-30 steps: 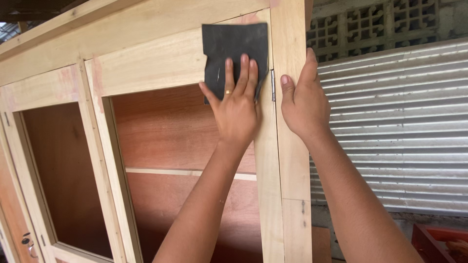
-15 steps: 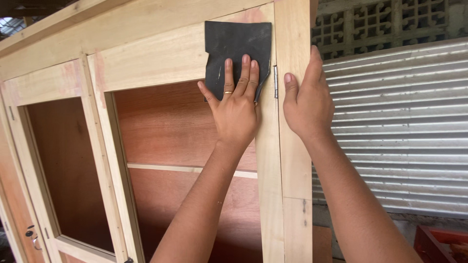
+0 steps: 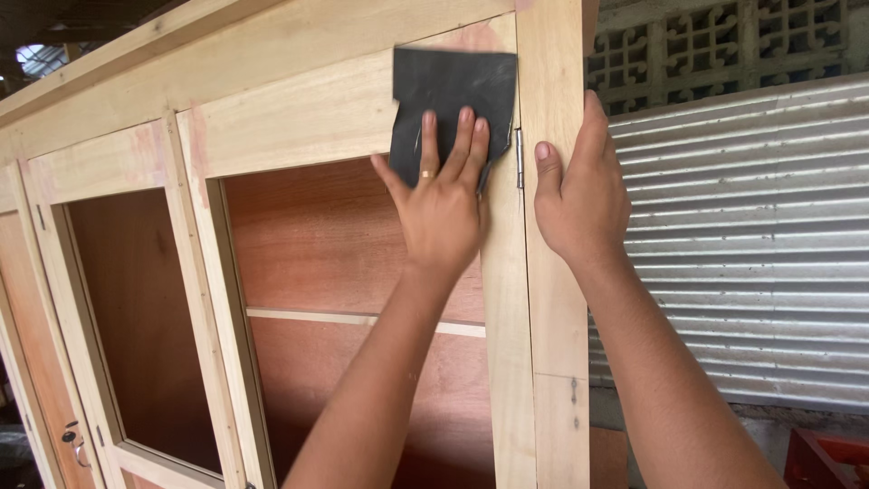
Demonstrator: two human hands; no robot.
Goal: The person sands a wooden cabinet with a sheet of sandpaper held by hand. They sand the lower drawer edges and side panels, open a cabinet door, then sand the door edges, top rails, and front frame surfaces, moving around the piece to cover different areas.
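Note:
My left hand (image 3: 441, 204) presses a dark sheet of sandpaper (image 3: 450, 95) flat against the top right corner of a pale wooden cabinet door frame (image 3: 299, 113); a ring shows on one finger. My right hand (image 3: 579, 190) grips the cabinet's right corner post (image 3: 552, 362), thumb on the front face, fingers around the side. A small metal hinge (image 3: 519, 158) sits between the door and the post, just left of my right thumb.
The cabinet has open door panels showing a reddish-brown back board (image 3: 335, 244) and a shelf (image 3: 362, 319). A second door (image 3: 100, 299) stands to the left with a knob (image 3: 71, 437) low down. A corrugated metal wall (image 3: 742, 244) lies to the right, a red crate (image 3: 828, 457) at bottom right.
My left hand and the sandpaper have shifted slightly up and right on the door frame. My right hand keeps its hold on the post.

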